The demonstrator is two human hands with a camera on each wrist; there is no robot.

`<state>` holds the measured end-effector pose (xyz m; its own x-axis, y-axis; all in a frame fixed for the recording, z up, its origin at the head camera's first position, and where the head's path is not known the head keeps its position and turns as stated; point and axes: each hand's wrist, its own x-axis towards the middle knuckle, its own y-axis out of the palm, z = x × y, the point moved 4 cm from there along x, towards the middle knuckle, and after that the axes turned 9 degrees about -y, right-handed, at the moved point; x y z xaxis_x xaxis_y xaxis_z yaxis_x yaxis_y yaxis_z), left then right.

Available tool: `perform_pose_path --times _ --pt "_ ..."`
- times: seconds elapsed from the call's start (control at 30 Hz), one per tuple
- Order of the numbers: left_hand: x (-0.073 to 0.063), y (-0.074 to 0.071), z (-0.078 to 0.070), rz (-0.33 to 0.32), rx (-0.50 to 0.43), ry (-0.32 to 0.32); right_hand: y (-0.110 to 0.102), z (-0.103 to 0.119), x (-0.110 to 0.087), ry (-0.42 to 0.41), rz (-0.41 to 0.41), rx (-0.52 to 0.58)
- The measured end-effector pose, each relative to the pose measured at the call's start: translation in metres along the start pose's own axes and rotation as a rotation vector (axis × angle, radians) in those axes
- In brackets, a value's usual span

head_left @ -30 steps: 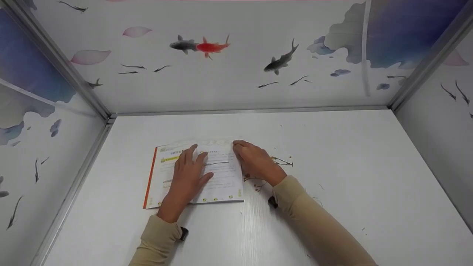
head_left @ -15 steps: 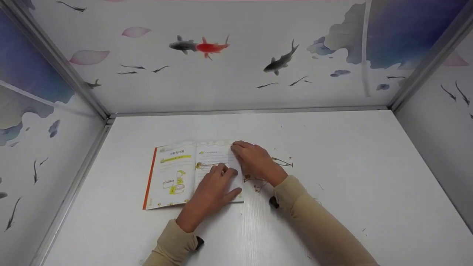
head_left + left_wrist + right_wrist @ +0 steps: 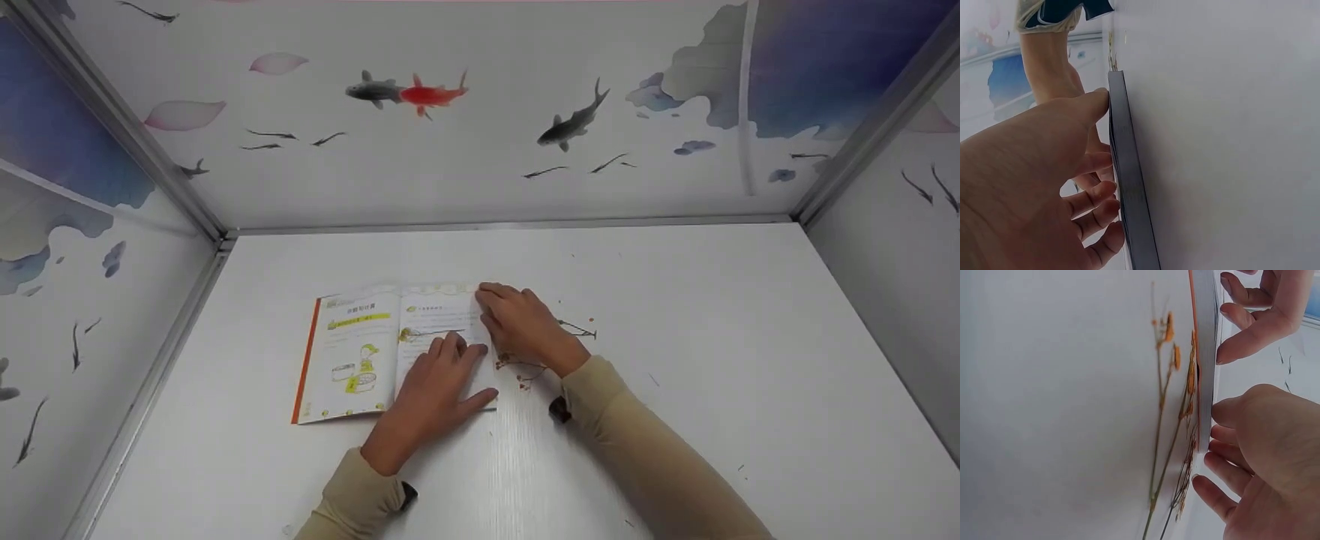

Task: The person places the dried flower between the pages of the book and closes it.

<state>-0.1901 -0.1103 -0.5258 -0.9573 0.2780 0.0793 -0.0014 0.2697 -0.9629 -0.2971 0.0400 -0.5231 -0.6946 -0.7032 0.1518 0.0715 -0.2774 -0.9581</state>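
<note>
An open book (image 3: 356, 375) with an orange edge lies on the table, its left page showing a drawing and yellow bands. My left hand (image 3: 435, 382) rests on the lower right page, fingers spread, thumb near the outer edge. At the upper right corner is my right hand (image 3: 529, 322); in the right wrist view its thumb touches the page and its fingers reach past the corner. A thin stem (image 3: 442, 332) with a yellowish end shows across the right page; I cannot tell whether it is printed. Dried flower sprigs (image 3: 1159, 405) lie beside the book, partly hidden by my right hand.
Small plant bits (image 3: 652, 379) are scattered on the white table (image 3: 712, 300) to the right. Walls printed with fish border the table at the back and on both sides, with metal rails (image 3: 510, 224) along the seams.
My left hand has slid right and down from the middle of the book to the right page, uncovering the left page's drawing. My right hand stays at the upper right corner.
</note>
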Motion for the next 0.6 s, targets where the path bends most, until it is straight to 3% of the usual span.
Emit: perform_pose_path --times 0.33,0.6 --pt "-0.0011 0.0018 -0.0067 -0.034 0.025 -0.003 0.0013 0.0 -0.0009 0.028 0.023 -0.022" --pt "0.0018 0.001 -0.0096 -0.07 0.04 -0.031 0.0014 -0.0011 -0.0009 0.036 0.008 0.028"
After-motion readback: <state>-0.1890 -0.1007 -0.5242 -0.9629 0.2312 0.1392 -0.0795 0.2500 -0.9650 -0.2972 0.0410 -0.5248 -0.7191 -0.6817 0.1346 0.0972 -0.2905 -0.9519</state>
